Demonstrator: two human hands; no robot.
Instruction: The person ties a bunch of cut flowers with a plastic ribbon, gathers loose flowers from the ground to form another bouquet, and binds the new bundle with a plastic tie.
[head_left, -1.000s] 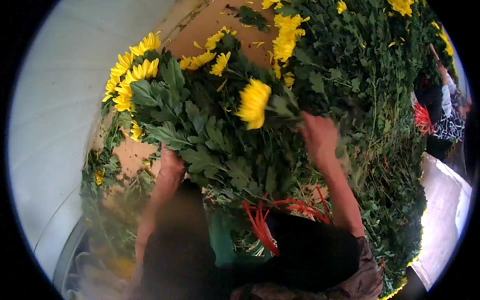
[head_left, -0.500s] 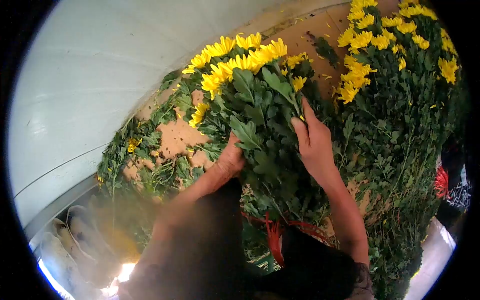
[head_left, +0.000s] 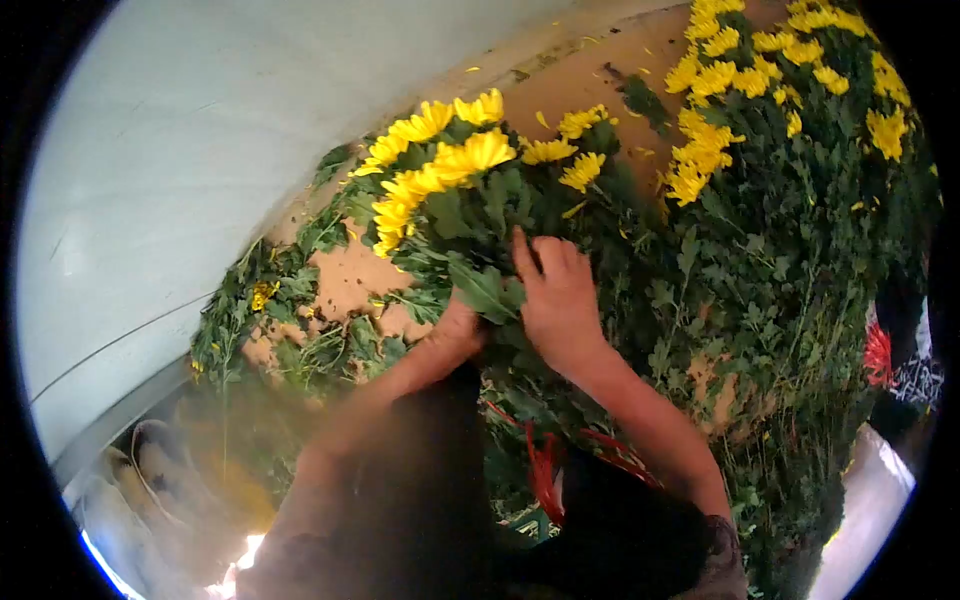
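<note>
A bunch of yellow chrysanthemums (head_left: 440, 170) with broad green leaves rests in my left hand (head_left: 458, 328), whose fingers are wrapped round the stems and partly hidden under leaves. Against the right side of this bunch lies my right hand (head_left: 562, 305), back up, its index finger stretched forward over the leaves and apart from the other fingers. Whether a stem is beneath that palm is hidden. A few loose yellow blooms (head_left: 583, 171) lie just beyond my right hand. Red ties (head_left: 543, 475) hang below the bunch, near my lap.
A large heap of cut chrysanthemums (head_left: 770, 230) fills the right side. Leaf scraps (head_left: 240, 310) lie at the left on brown cardboard (head_left: 350, 280), beside a pale curved wall (head_left: 200, 150). At the right edge, another person's patterned clothing (head_left: 918, 382) shows near red strands (head_left: 878, 355).
The single bloom carried by my right hand has joined the bunch. Since half a second ago, my right hand has moved left onto the leaves, and the bunch has shifted slightly left.
</note>
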